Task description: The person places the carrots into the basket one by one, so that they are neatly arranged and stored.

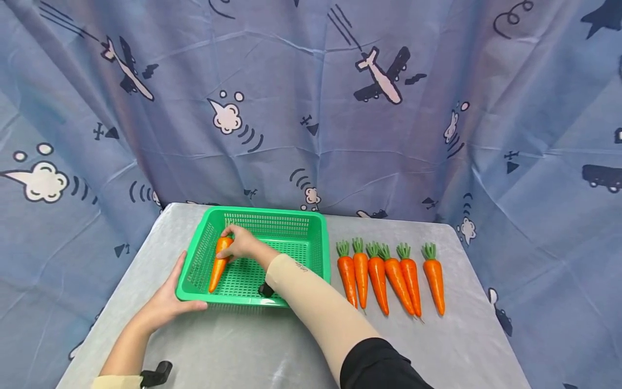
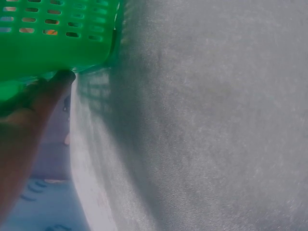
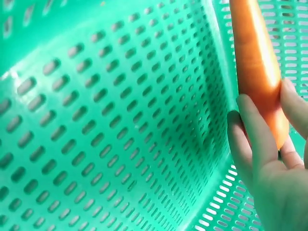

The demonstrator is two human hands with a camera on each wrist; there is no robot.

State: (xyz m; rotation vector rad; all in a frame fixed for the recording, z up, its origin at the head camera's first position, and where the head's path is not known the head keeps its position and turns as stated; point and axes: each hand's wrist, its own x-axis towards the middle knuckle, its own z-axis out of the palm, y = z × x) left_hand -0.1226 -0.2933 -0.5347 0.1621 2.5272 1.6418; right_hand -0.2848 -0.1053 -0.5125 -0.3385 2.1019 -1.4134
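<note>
In the head view, my right hand [image 1: 241, 243] reaches into a green plastic basket [image 1: 318, 232] and pinches an orange carrot [image 1: 220, 267] near its thick top end. The carrot slants along the basket's left side, its tip toward the front. From close up, fingers and thumb stand on either side of the carrot [image 3: 255, 57] in the right wrist view. My left hand [image 1: 167, 300] rests at the basket's front left corner, fingers along the left side and thumb stretched along the front. The left wrist view shows that hand [image 2: 29, 125] against the basket's wall [image 2: 57, 55].
Several carrots with green stems [image 1: 379, 278] lie in a row on the grey-covered table [image 1: 243, 346], right of the basket. One carrot [image 1: 434, 281] lies apart at the far right. A blue curtain [image 1: 291, 108] with airplane prints hangs behind and around the table.
</note>
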